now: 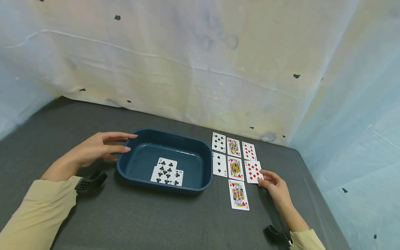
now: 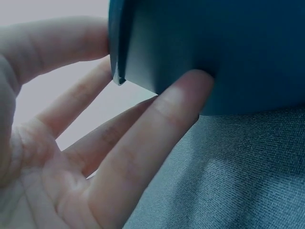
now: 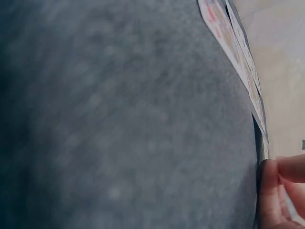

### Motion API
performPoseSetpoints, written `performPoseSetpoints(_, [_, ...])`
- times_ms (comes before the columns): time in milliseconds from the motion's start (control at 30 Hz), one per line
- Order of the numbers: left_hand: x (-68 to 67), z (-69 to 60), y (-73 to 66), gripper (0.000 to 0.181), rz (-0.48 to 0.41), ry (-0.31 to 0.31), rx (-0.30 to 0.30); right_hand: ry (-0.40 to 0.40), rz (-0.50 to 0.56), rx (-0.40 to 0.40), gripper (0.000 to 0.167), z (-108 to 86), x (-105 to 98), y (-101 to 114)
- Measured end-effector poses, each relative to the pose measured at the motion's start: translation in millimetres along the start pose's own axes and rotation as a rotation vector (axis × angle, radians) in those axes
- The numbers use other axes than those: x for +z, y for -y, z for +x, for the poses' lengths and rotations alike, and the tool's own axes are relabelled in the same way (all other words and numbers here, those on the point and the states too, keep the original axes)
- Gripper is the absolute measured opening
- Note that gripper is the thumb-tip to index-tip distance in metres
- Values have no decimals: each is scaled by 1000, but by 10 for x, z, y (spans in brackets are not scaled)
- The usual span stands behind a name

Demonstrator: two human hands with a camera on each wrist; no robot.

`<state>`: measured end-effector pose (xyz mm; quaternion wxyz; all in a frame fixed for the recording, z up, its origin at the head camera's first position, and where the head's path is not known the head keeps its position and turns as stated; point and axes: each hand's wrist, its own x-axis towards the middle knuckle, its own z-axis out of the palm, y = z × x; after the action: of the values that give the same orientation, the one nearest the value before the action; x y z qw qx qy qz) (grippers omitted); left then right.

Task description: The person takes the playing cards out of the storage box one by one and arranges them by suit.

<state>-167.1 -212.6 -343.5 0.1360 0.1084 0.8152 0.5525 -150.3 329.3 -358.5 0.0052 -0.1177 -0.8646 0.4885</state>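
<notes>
At the right of the head view, my right hand (image 1: 276,189) pinches the lower right corner of a red diamond playing card (image 1: 253,171). That card overlaps the foot of another diamond card (image 1: 249,150) behind it. In the right wrist view, the thumb and finger (image 3: 270,191) meet at a card's edge. My left hand (image 1: 93,149) touches the left end of a dark blue tray (image 1: 200,187) with fairly straight fingers. Its fingertips press against the tray's outer wall (image 2: 248,57) in the left wrist view. Several overlapping club cards (image 1: 167,172) lie face up inside the tray.
Right of the tray lie two spade cards (image 1: 218,142), one behind the other. Beside them runs a column of heart face cards, with a king (image 1: 238,195) nearest me. A grey cloth (image 1: 140,218) covers the table. Pale sheeting (image 1: 187,69) hangs behind and at the sides.
</notes>
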Motion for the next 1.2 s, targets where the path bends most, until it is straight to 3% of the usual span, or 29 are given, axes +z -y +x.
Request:
performPoseSetpoints(133, [6, 8, 4, 60, 7, -8, -7, 22, -96, -35, 44, -20, -20, 2])
performPoseSetpoints(433, [3, 15, 1, 61, 9, 1, -14, 39, -488, -137, 43, 36, -7, 46])
performPoseSetpoints(567, [2, 10, 4, 61, 7, 0, -17, 46, -563, -181, 43, 58, -11, 68])
performPoseSetpoints(733, [-8, 1, 15, 61, 3, -1, -19, 35, -587, -171, 44, 63, 1, 85])
performPoseSetpoints(900, [-14, -7, 29, 62, 1, -5, -24, -24, -583, -233, 43, 55, 83, 138])
performPoseSetpoints(1033, [-10, -3, 33, 62, 3, -8, -27, -58, -532, -247, 44, 17, 214, 271])
performPoseSetpoints(1200, [0, 17, 29, 62, 15, -5, -20, -58, -394, -264, 38, -23, 420, 494])
